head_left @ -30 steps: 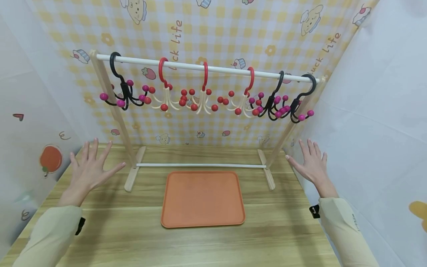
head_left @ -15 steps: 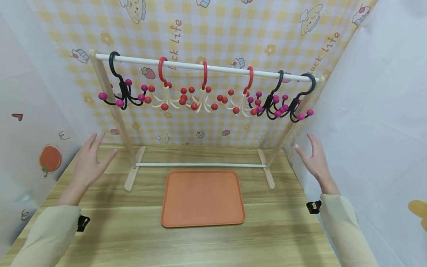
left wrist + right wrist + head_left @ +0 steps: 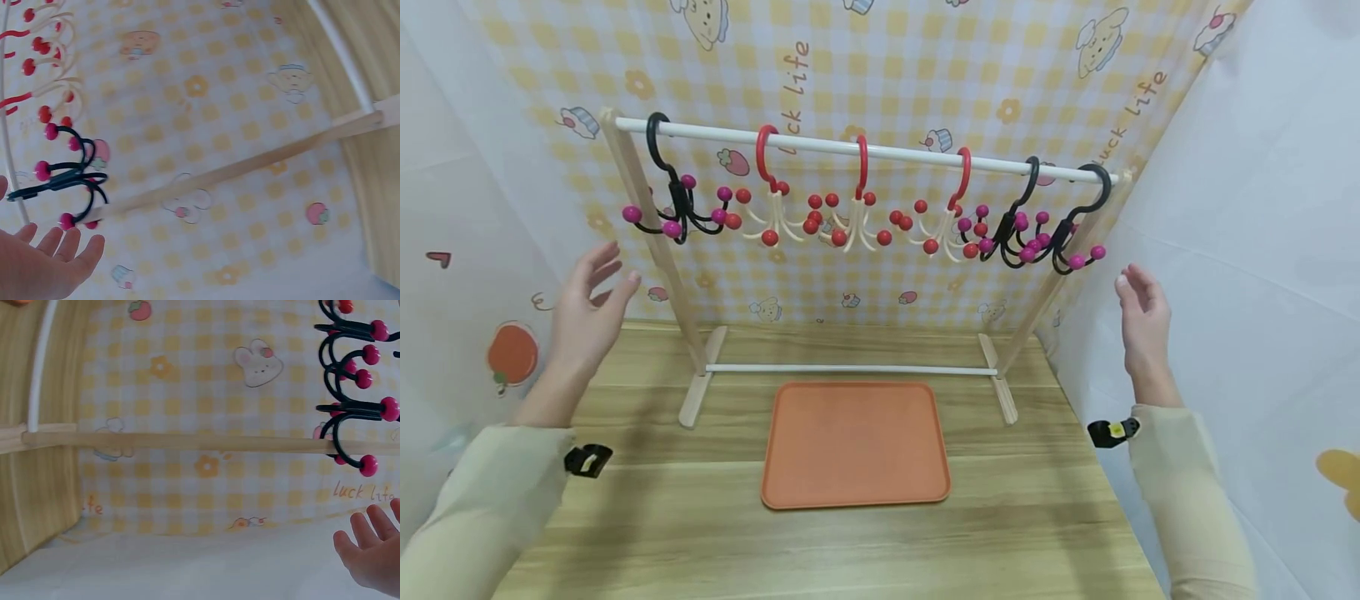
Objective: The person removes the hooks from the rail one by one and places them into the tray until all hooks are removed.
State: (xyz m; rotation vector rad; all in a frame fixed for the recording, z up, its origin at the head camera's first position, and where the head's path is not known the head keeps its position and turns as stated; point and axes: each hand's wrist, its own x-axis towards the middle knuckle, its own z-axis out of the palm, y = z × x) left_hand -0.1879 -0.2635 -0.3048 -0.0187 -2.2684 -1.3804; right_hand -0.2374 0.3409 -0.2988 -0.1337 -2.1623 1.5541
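L hand [image 3: 586,321] is up at the left, off the table, holding nothing; fingers softly bent, thumb well apart from them. Nearest to it is the leftmost black hanger [image 3: 678,198], w/ magenta balls on its arms, hooked at the left end of the white rail [image 3: 820,145]. R hand [image 3: 1145,329] is raised at the right, also w/ nothing in it; fingers lightly bent, thumb apart from them in the R wrist view. It's nearest the rightmost black hanger [image 3: 1062,235], hooked by the rail's right end. Next to that one hangs another black hanger [image 3: 1007,227] (their arms overlap from the head view, so hard to say if they touch). Between, 3 cream hangers w/ red hooks & red balls: left one [image 3: 775,204], middle one [image 3: 858,212], right one [image 3: 949,218].

Wooden stand [image 3: 662,262] carries the rail, w/ a white lower bar [image 3: 850,369] near the table [image 3: 700,533]. Orange tray [image 3: 856,446] lies flat on the near side of that bar. Far side: yellow-check cloth [image 3: 910,75].
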